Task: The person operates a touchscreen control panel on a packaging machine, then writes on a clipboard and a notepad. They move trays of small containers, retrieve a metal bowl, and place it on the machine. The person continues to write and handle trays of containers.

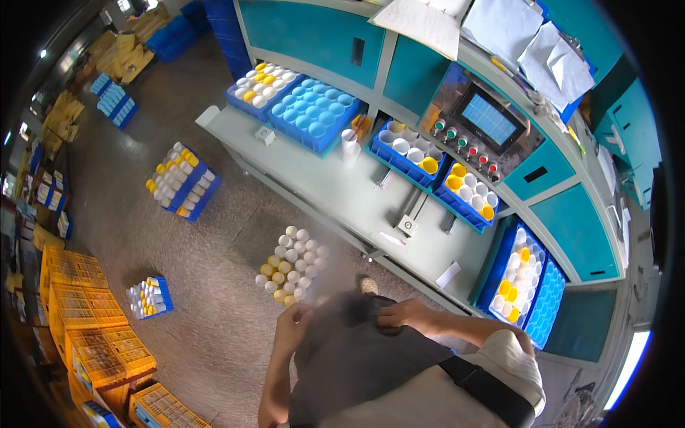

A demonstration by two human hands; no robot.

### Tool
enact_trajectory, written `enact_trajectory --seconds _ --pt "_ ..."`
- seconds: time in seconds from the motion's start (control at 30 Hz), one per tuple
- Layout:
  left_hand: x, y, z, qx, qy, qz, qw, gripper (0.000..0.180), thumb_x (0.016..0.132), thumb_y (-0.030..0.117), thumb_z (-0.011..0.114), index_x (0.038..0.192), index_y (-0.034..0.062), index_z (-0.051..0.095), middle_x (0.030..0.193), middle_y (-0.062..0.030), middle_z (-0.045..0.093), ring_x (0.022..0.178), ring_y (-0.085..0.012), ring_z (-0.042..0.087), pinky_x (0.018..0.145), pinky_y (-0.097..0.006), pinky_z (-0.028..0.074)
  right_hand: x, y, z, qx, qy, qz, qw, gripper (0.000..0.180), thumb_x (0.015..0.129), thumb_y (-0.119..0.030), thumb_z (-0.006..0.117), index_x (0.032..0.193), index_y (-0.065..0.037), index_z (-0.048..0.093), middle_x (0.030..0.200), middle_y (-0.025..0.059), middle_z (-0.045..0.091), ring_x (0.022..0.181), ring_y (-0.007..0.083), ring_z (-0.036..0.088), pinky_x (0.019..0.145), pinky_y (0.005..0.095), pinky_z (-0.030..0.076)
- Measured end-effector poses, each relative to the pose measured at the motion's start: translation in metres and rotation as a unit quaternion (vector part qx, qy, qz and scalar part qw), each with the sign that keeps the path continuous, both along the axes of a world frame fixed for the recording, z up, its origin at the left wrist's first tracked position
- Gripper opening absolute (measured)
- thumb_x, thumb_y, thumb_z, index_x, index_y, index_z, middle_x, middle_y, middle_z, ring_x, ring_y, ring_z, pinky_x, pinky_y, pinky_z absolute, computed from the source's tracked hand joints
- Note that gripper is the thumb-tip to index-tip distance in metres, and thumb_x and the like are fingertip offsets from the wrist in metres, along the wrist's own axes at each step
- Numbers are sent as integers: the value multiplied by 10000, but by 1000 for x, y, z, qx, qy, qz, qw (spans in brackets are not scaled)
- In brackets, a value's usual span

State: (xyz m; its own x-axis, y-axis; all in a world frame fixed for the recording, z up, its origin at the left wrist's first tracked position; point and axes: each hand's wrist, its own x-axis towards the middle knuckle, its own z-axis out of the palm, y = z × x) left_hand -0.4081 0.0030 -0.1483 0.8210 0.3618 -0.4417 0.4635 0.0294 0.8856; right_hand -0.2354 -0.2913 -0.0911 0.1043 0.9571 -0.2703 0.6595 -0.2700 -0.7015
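A dark grey apron covers my front. At its left edge my left hand is closed, its bent fingers at the cloth and partly hidden. Over the apron's upper right part my right hand is closed too, the fingers curled on the fabric. Just beyond my left hand, low down, stands a group of white and yellow cups in rows, blurred on the near side; what holds them is hidden. Neither hand touches these cups visibly.
A grey-white workbench runs along a teal machine with a control screen. Blue crates of cups line it. On the floor stand a stacked blue crate, a smaller crate and yellow crates at left.
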Motion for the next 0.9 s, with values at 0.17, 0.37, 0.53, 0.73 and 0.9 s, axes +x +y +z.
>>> enact_trajectory --seconds 0.17,0.37,0.53,0.73,0.9 --pt "-21 27 -30 -9 -1 -17 1000 120 986 91 672 1041 -13 694 897 -28 706 840 -101 648 782 -262 519 -14 -8 9 -42 63 56 996 428 935 -262 637 1334 -118 580 1307 146 609 1213 373 598 914 441 547" --pt "20 28 -36 4 -7 -80 997 159 989 117 666 1065 -20 692 912 -58 723 865 -115 669 799 -270 527 -23 0 -18 77 15 84 993 319 875 -230 667 1153 -74 665 1195 155 627 1136 350 622 865 466 531" --pt "98 10 -27 41 -21 -160 986 186 989 148 662 1077 -13 696 933 -68 735 885 -141 686 810 -294 532 14 19 -50 134 15 22 991 204 833 -263 708 929 -91 655 982 114 634 917 355 653 730 481 518" --pt "239 6 -10 37 -6 -173 984 218 986 183 681 1085 -11 694 958 -65 731 885 -136 669 821 -288 520 114 45 -88 100 145 42 983 156 842 -212 731 891 -95 641 840 107 641 827 356 650 686 444 520" --pt "416 24 -85 -31 -73 -26 996 247 987 215 695 1118 6 691 973 -70 727 889 -145 657 818 -286 521 232 88 -115 -58 406 62 910 83 926 -137 700 966 -70 728 932 79 723 865 285 693 727 388 539"
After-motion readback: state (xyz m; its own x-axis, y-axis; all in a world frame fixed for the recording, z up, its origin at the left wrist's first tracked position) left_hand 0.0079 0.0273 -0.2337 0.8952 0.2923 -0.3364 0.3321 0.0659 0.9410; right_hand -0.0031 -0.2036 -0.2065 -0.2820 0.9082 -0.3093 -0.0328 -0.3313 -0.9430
